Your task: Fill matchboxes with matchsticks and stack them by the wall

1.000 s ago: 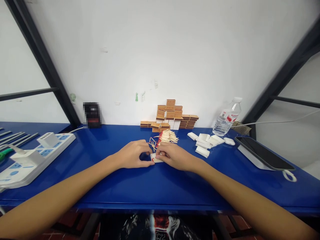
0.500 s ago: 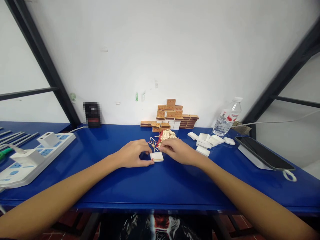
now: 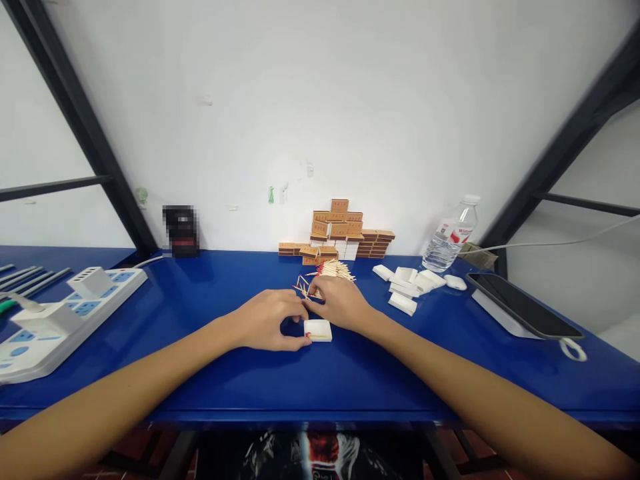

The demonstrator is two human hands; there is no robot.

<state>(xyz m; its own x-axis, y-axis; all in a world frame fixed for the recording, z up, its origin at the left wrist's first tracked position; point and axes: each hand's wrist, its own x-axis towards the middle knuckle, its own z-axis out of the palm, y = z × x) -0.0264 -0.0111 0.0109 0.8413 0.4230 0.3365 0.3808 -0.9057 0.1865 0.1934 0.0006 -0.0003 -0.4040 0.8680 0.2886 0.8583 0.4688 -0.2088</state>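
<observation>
My left hand (image 3: pixel 274 321) grips the left end of a small white matchbox tray (image 3: pixel 323 330) between thumb and fingers. Inside the tray lie a few matches along the near side, red heads to the left. Beyond it, my right hand (image 3: pixel 343 303) reaches over loose matches (image 3: pixel 301 288), its fingers curled down and close together; whatever they pinch is hidden. A heaped pile of red-headed matches (image 3: pixel 336 269) shows just behind that hand.
Brown matchboxes (image 3: pixel 340 229) are stacked against the wall. Several white trays (image 3: pixel 403 303) lie to the right, near a water bottle (image 3: pixel 450 233) and a phone (image 3: pixel 523 307). A power strip (image 3: pixel 115 303) with plugs sits at the left of the blue table (image 3: pixel 225 387).
The tray and my left hand have come slightly nearer to me. My right hand has shifted left, from beside the tray to over the loose matches. The view has moved a little.
</observation>
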